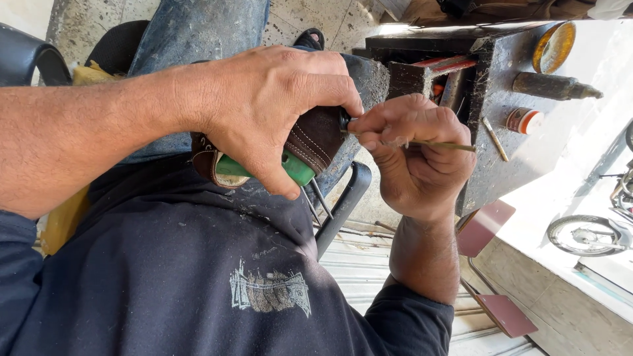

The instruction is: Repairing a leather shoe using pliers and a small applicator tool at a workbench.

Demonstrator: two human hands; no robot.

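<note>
**Two hands mend a brown shoe**

The left hand (264,109) is wrapped tight around a brown leather shoe (315,137) with a green sole (290,168), and presses it down on the person's lap. The right hand (412,148) is closed too, just beside the shoe. Its fingers pinch a thin stick-like tool (442,145) and a small dark tip that touches the shoe's edge. I cannot tell exactly what the tip is.

To do this step well, I think the shoe must not wobble. So the grip should stay firm, and the tool should go in slowly and straight, away from the holding thumb.

Beyond the shoe stands a dark, dusty work box (488,99). On it, far from the shoe, lie a small round tin (525,120), a dark bottle on its side (554,86) and a yellow round lid (554,46). Under the shoe is a black metal chair frame (343,207). The floor past the shoe is rough stone, and a wheel (583,234) shows far off in bright sun.
</note>
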